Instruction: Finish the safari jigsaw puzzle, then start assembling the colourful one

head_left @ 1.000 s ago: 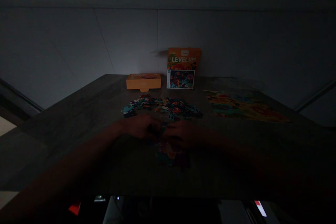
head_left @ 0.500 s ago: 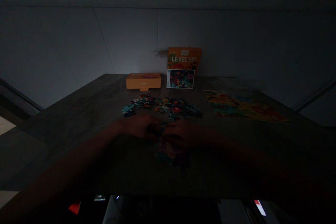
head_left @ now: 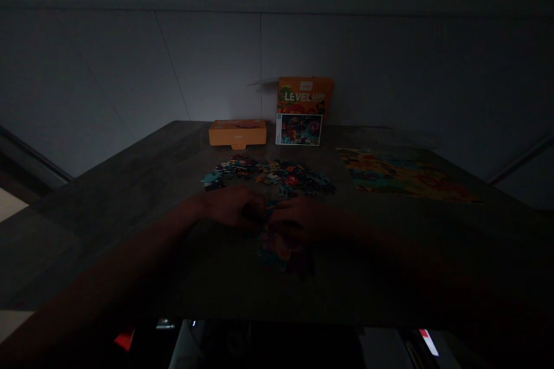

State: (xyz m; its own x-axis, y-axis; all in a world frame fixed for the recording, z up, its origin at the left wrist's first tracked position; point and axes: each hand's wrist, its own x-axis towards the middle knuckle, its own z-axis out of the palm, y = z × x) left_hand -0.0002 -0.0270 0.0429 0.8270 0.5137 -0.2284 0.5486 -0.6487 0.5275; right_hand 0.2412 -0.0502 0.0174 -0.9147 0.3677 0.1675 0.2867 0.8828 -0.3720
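In dim light, my left hand and my right hand meet over the middle of the table. Both have curled fingers, closed on a jigsaw puzzle piece at the far edge of a partly joined puzzle section. That section, in purple, pink and teal, lies flat and extends toward me from under my right hand. The fingertips are dark, so their exact hold is hard to see. Just beyond my hands spreads a heap of loose puzzle pieces.
Behind the heap lies an orange box. An upright orange "LEVEL UP!" box stands near the wall, with a picture card leaning against its front. A colourful assembled puzzle lies flat on the grey table at the right.
The view has shifted very slightly. Both hands stay together in the same place over the puzzle section, with hardly any visible finger movement.
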